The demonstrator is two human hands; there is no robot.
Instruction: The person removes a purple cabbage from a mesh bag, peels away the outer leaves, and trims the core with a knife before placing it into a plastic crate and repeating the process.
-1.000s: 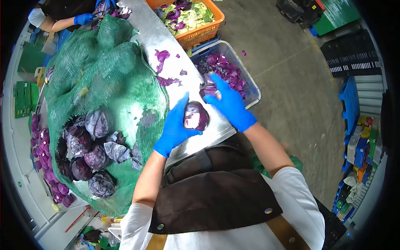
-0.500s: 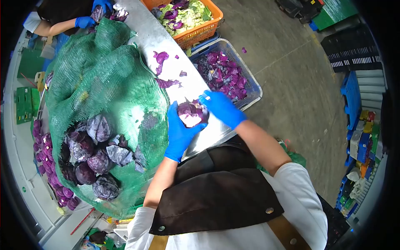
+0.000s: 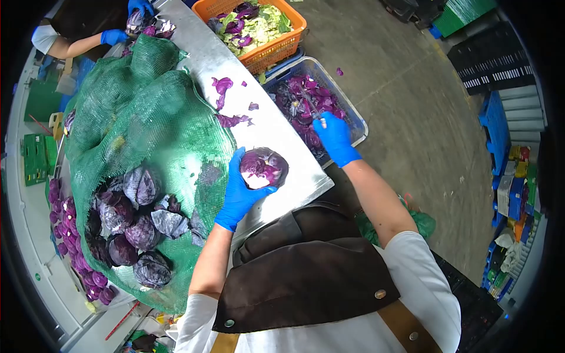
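A purple cabbage (image 3: pixel 264 167) with some pale patches rests at the metal table's edge, and my left hand (image 3: pixel 240 194), in a blue glove, is wrapped round its left and lower side. My right hand (image 3: pixel 336 139), also gloved in blue, is over the near side of a blue crate (image 3: pixel 363 126) full of purple leaves. Its fingers are curled together; what they hold, if anything, is too small to name. Torn purple leaves (image 3: pixel 232 120) lie on the metal table (image 3: pixel 294 170) beyond the cabbage. Left of my left hand, a green mesh sack (image 3: pixel 170 112) lies open with several dark cabbages (image 3: pixel 140 232).
An orange crate (image 3: pixel 276 48) of pale and purple leaves stands beyond the blue crate. At the upper left a co-worker's gloved hands (image 3: pixel 114 37) are at another cabbage. Peeled purple cabbages (image 3: pixel 70 235) lie at the far left. Stacked crates (image 3: pixel 491 59) stand at the right.
My right hand has moved right, away from the cabbage, and is over the blue crate. My left hand and the cabbage have shifted slightly left in view.
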